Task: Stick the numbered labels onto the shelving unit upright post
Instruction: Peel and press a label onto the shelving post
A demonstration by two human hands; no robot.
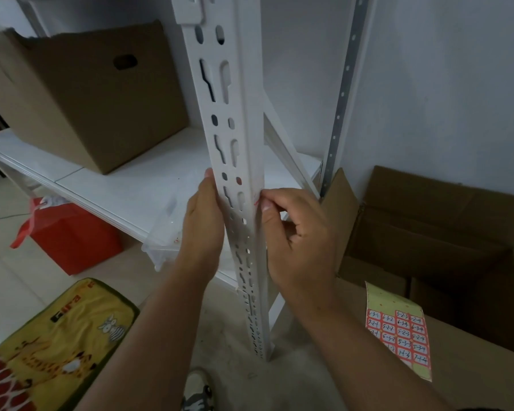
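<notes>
A white slotted upright post [226,120] of the shelving unit runs down the middle of the view. My left hand [204,218] lies flat along the post's left edge with straight fingers. My right hand [297,232] is at the post's right edge, fingers curled, thumb and fingertips pinching a small red label [256,199] against the corner. A sheet of red numbered labels [398,333] on yellow backing lies on a cardboard box at the lower right.
A white shelf [125,185] carries a brown cardboard box [83,93]. Under the shelf sit a red bag [72,235] and a clear plastic tray [163,232]. An open carton [445,232] stands at right. A yellow giraffe bag [57,345] lies at lower left.
</notes>
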